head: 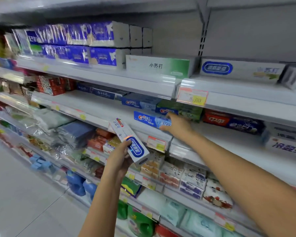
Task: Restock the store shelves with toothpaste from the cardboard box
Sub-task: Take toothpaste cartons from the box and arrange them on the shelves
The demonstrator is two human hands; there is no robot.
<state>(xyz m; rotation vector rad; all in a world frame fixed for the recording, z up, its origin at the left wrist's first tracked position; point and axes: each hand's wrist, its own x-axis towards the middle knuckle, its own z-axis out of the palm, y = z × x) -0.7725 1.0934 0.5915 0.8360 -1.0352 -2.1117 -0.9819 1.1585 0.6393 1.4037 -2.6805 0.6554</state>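
Left hand [121, 159] gripped white toothpaste box [129, 138]; right hand [177, 124] fingers clasped Crest box [148, 119] at shelf [94, 105] front edge; bare room leftward.

We see the aisle in bright, cool, even light that seems to fall from above: soft shadows gather under each shelf edge [109, 77] and at the shelf backs. The middle holds fair focus, and the Crest box [149, 119] reads cleanly. Blur smears the blue wrapped packs [72, 41] and everything at far left; the right edge softens too. Glare streaks the wrap, the floor [24, 185] washes out pale, a small orange glint marks the white toothpaste box [125, 132], and shelf lines bow with the wide lens.
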